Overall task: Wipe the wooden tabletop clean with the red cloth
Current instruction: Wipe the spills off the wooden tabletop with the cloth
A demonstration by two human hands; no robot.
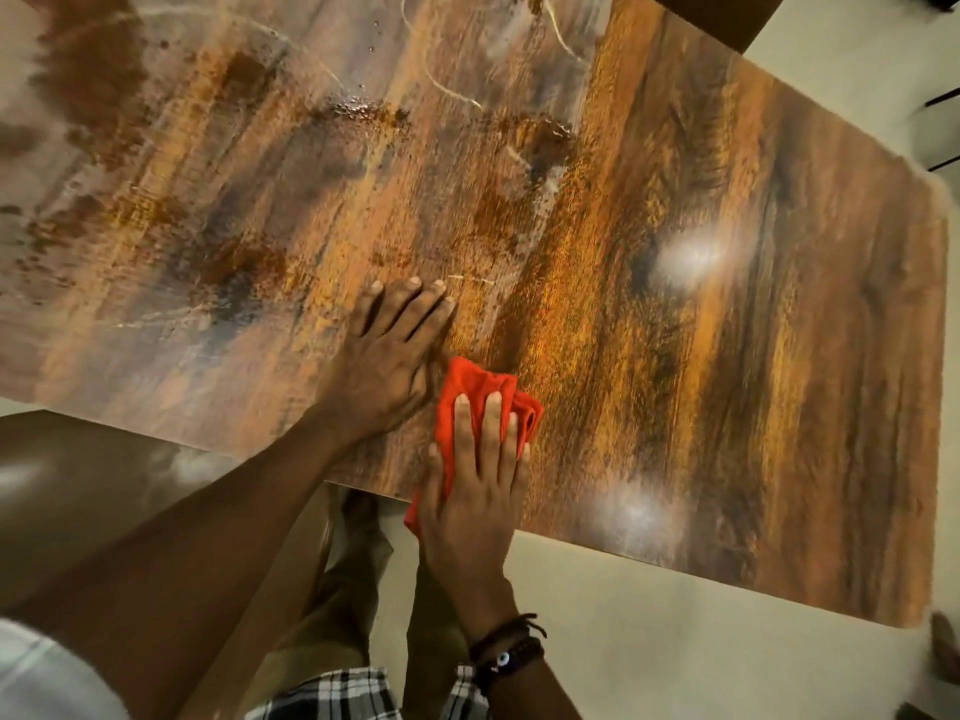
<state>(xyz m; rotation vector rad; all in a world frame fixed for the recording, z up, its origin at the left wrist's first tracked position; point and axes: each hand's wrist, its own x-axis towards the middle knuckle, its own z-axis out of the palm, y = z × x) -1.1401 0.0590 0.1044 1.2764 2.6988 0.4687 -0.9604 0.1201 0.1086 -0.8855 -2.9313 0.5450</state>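
The wooden tabletop (pixel 675 314) fills most of the view, streaked with wet smears and dark specks across its far left and middle. A bunched red cloth (pixel 470 387) lies at the near edge of the table. My right hand (pixel 475 491) presses flat on the cloth, fingers spread over it, a beaded bracelet at the wrist. My left hand (pixel 387 356) rests palm down on the bare wood just left of the cloth, fingers together and holding nothing.
A glossy brown surface (pixel 104 485) sits lower left beside the table. Pale floor (pixel 675 641) runs along the near edge and right side. My legs (pixel 358 563) stand close against the table's edge. A dark box corner (pixel 727 13) shows at top right.
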